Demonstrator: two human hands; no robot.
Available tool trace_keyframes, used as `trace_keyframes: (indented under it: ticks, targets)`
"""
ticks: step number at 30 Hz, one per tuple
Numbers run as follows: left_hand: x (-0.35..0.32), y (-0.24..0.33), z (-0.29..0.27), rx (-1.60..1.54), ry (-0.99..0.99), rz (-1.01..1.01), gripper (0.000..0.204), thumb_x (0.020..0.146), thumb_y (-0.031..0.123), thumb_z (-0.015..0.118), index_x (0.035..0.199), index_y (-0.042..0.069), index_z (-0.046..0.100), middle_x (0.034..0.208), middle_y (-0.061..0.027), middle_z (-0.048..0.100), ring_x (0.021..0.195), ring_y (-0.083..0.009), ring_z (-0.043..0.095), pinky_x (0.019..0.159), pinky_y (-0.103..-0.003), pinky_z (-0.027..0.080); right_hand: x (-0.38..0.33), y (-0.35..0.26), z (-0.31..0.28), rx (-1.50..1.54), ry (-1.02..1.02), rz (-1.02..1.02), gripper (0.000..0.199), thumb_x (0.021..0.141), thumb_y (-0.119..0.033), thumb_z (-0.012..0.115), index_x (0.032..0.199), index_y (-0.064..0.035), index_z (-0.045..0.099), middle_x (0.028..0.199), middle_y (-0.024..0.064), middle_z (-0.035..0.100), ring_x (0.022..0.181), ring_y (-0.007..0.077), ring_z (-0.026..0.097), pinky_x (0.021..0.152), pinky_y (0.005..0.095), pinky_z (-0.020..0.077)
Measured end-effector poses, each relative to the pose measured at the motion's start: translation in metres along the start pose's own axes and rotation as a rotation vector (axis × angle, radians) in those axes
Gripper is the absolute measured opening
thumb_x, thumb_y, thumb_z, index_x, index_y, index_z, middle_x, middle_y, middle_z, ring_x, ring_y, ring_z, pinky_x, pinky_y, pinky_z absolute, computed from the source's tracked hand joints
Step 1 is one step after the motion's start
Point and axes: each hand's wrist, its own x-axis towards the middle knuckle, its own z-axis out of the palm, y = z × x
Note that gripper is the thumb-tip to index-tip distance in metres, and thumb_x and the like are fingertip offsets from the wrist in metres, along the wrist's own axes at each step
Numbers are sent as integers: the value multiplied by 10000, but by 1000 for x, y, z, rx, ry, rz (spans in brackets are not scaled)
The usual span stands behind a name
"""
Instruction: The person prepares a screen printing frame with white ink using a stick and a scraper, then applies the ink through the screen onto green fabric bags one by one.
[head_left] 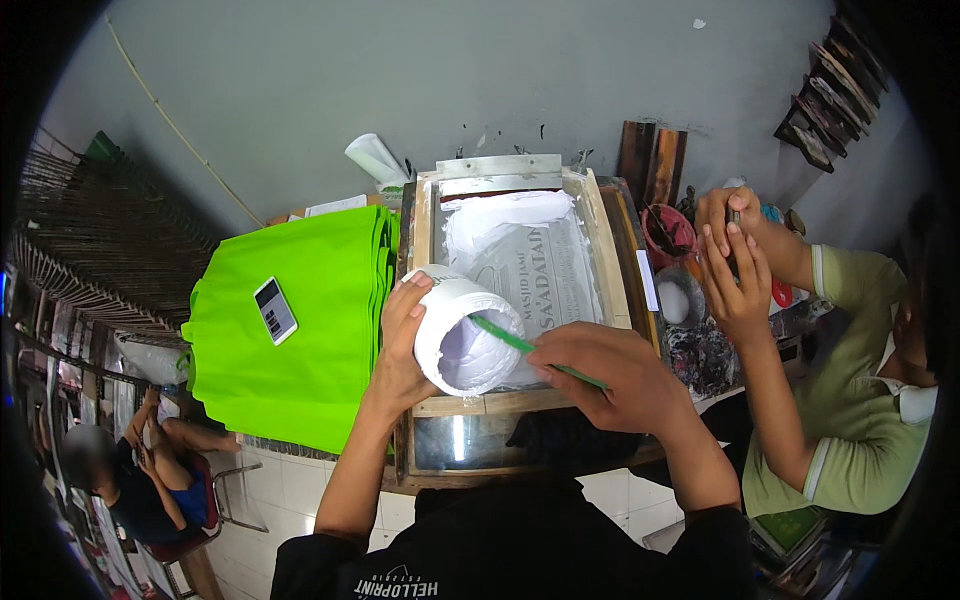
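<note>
My left hand (398, 345) grips a white plastic tub (437, 310), tipped so that its open mouth faces me. White ink coats its inner wall and rim. A thin green stick (503, 334) reaches into the mouth, and my right hand (615, 372) is closed around its other end. Beneath the tub lies a wooden-framed printing screen (612, 270) with lettering in its mesh. Thick white ink (515, 215) is spread over the screen's far part. At its far edge rests a squeegee (500, 178) with a pale metal holder.
A stack of bright green bags (290, 370) stands at left, with a white phone (276, 311) on top. On the right, a person in a light green shirt (850, 440) raises both hands beside ink-stained containers (683, 297). Another person (150, 500) sits at far left near racks (105, 240).
</note>
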Motion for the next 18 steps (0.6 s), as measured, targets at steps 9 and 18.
trace_keyframes:
  ticks: [9, 18]
  targets:
    - [3, -6, -1, 74, 34, 111, 1160, 614, 111, 950, 1530, 133, 239, 1495, -264, 430, 1378, -453, 450, 1170, -585, 320, -27, 30, 49, 923, 343, 604, 182, 1007, -83, 595, 1096, 71, 635, 894, 153, 705, 802, 224, 717, 785, 369, 602]
    - [2, -13, 16, 59, 39, -109, 1145, 588, 156, 984, 1493, 26, 296, 1495, -266, 413, 1379, -424, 449, 1175, -512, 347, -54, 34, 77, 1235, 852, 751, 255, 979, -103, 601, 1153, 83, 615, 944, 165, 688, 802, 252, 715, 797, 439, 632]
